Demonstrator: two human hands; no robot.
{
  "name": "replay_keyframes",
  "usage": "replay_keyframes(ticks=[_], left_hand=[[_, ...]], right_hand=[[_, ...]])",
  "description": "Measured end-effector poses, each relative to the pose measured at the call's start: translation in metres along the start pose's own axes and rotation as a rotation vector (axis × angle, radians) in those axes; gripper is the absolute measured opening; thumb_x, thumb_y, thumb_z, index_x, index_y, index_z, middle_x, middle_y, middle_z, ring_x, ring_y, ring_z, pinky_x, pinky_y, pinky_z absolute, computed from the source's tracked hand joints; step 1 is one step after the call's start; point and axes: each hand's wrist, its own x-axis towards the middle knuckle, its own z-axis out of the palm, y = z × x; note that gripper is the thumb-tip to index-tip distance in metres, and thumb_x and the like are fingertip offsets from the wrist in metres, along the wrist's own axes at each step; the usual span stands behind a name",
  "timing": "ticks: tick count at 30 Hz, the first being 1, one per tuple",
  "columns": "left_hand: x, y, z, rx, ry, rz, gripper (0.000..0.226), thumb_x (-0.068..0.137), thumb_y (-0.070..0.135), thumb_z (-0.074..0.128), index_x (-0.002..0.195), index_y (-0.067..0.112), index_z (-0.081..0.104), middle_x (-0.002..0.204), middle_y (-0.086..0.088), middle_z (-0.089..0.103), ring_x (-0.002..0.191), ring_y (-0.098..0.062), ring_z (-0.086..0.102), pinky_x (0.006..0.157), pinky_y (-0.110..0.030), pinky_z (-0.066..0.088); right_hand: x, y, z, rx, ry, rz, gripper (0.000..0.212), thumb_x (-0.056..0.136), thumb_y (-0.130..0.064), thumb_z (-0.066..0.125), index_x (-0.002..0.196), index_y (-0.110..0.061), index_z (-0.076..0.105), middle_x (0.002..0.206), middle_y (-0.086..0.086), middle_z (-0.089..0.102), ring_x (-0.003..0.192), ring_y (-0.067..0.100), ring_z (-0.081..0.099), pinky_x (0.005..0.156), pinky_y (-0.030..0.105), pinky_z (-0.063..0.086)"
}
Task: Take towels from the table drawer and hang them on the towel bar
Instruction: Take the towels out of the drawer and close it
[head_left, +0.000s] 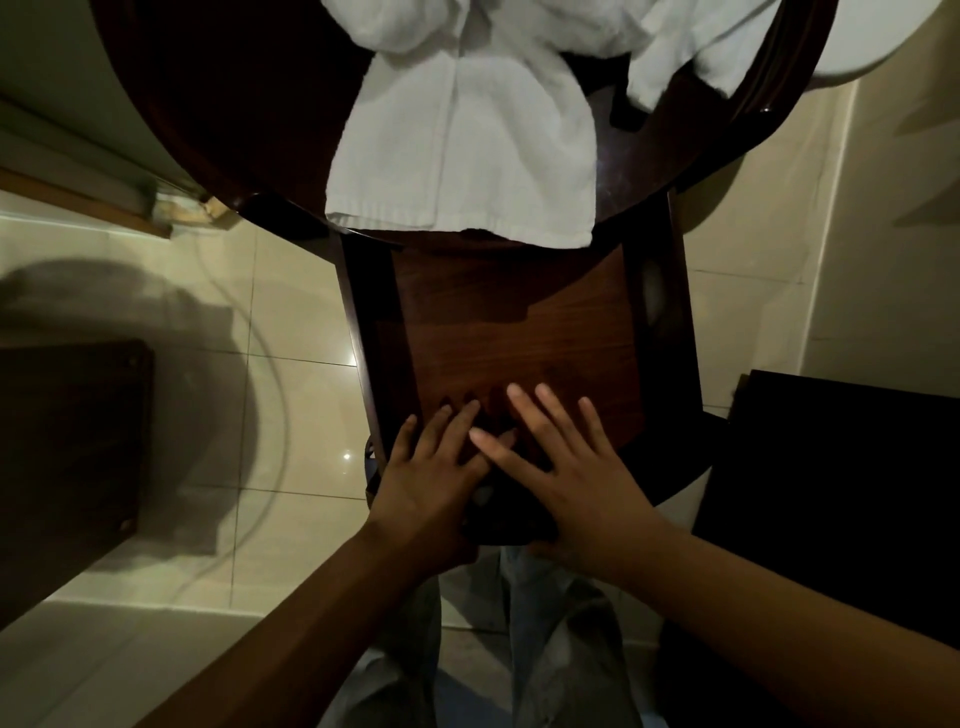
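A white towel (462, 145) lies on the dark round table (234, 104), well beyond the fingertips of both hands, and its hemmed edge hangs a little over the table rim, above the back of the drawer (514, 322). A second white towel (691, 47) lies crumpled further away and to the right of the first one, also on the table top. The drawer is pulled out toward the person, and its brown wooden bottom shows between the towel edge and the hands. The left hand (436, 467) and the right hand (566, 478) are placed side by side over the front part of the drawer, palms down, with the fingers straight and spread apart. They hold nothing. The right thumb lies across the fingers of the left hand, so the two hands overlap a little in the middle. Both forearms come up from the bottom of the view. Under the wrists, the light trousers (545, 649) of the person are visible. To the left of the left hand there is a pale tiled floor (291, 322) and, further left, a dark wooden block (67, 436); I cannot tell what it is. To the right of the right hand stands a black piece of furniture (841, 493).
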Motion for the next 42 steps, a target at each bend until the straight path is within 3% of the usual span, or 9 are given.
replay_keyframes(ticks=[4, 8, 15, 18, 21, 25, 29, 35, 42], left_hand=[[-0.002, -0.007, -0.002, 0.013, 0.04, -0.003, 0.134, 0.053, 0.064, 0.085, 0.158, 0.042, 0.006, 0.168, -0.01, 0.018, 0.153, -0.037, 0.021, 0.122, -0.062, 0.017], [0.003, -0.018, -0.015, 0.059, 0.182, -0.034, 0.118, 0.049, 0.062, 0.088, 0.153, 0.031, 0.039, 0.155, -0.012, 0.044, 0.143, -0.037, 0.041, 0.116, -0.059, 0.03], [0.015, -0.041, -0.048, 0.096, 0.382, -0.12, 0.097, 0.075, 0.055, 0.077, 0.155, 0.028, 0.032, 0.155, -0.016, 0.041, 0.147, -0.041, 0.032, 0.12, -0.057, 0.025], [0.024, -0.039, -0.068, 0.144, 0.433, -0.132, 0.097, 0.077, 0.051, 0.078, 0.157, 0.028, 0.03, 0.16, -0.016, 0.034, 0.15, -0.041, 0.026, 0.121, -0.056, 0.02], [0.033, -0.039, -0.086, 0.171, 0.47, -0.142, 0.102, 0.073, 0.046, 0.082, 0.159, 0.027, 0.031, 0.162, -0.015, 0.032, 0.152, -0.04, 0.022, 0.123, -0.057, 0.019], [0.037, -0.04, -0.092, 0.158, 0.541, -0.135, 0.112, 0.064, 0.043, 0.089, 0.159, 0.023, 0.032, 0.154, -0.016, 0.039, 0.147, -0.041, 0.03, 0.122, -0.057, 0.021], [0.037, -0.044, -0.094, 0.147, 0.585, -0.129, 0.118, 0.062, 0.047, 0.089, 0.16, 0.022, 0.029, 0.163, -0.022, 0.025, 0.15, -0.042, 0.025, 0.121, -0.058, 0.023], [0.043, -0.055, -0.103, 0.193, 0.564, -0.075, 0.122, 0.059, 0.053, 0.088, 0.161, 0.024, 0.028, 0.169, -0.012, 0.017, 0.153, -0.036, 0.025, 0.121, -0.057, 0.015], [0.052, -0.067, -0.108, 0.216, 0.666, -0.043, 0.098, 0.067, 0.043, 0.088, 0.153, 0.027, 0.045, 0.16, -0.009, 0.04, 0.14, -0.034, 0.044, 0.116, -0.056, 0.031]], right_hand=[[0.005, 0.002, -0.004, -0.029, 0.07, 0.004, 0.135, 0.06, -0.067, 0.082, 0.16, -0.043, -0.005, 0.171, 0.014, -0.002, 0.157, 0.041, -0.001, 0.12, 0.068, 0.013], [0.013, 0.009, -0.014, -0.062, 0.157, 0.015, 0.124, 0.065, -0.064, 0.082, 0.161, -0.043, 0.006, 0.172, 0.008, -0.001, 0.156, 0.045, -0.003, 0.118, 0.072, 0.012], [0.049, 0.023, -0.054, -0.101, 0.276, 0.055, 0.115, 0.067, -0.058, 0.085, 0.161, -0.036, 0.021, 0.172, 0.009, 0.008, 0.155, 0.048, 0.001, 0.118, 0.073, 0.009], [0.065, 0.027, -0.069, -0.09, 0.252, 0.072, 0.116, 0.07, -0.058, 0.083, 0.16, -0.038, 0.012, 0.172, 0.007, 0.005, 0.156, 0.042, -0.003, 0.121, 0.069, 0.005], [0.079, 0.029, -0.079, -0.103, 0.244, 0.088, 0.113, 0.073, -0.057, 0.082, 0.16, -0.034, 0.013, 0.169, 0.011, 0.02, 0.156, 0.038, 0.011, 0.125, 0.062, 0.003], [0.081, 0.033, -0.084, -0.133, 0.342, 0.062, 0.109, 0.066, -0.056, 0.086, 0.156, -0.021, 0.036, 0.152, 0.018, 0.044, 0.145, 0.041, 0.035, 0.124, 0.061, 0.017], [0.079, 0.035, -0.079, -0.163, 0.421, 0.035, 0.109, 0.068, -0.057, 0.084, 0.157, -0.017, 0.035, 0.15, 0.022, 0.042, 0.144, 0.043, 0.031, 0.124, 0.059, 0.013], [0.083, 0.04, -0.077, -0.147, 0.447, 0.053, 0.114, 0.069, -0.061, 0.082, 0.159, -0.016, 0.029, 0.157, 0.022, 0.033, 0.149, 0.041, 0.027, 0.125, 0.059, 0.016], [0.096, 0.037, -0.091, -0.187, 0.533, 0.108, 0.109, 0.064, -0.056, 0.087, 0.153, -0.015, 0.041, 0.138, 0.011, 0.056, 0.128, 0.035, 0.05, 0.12, 0.057, 0.029]])
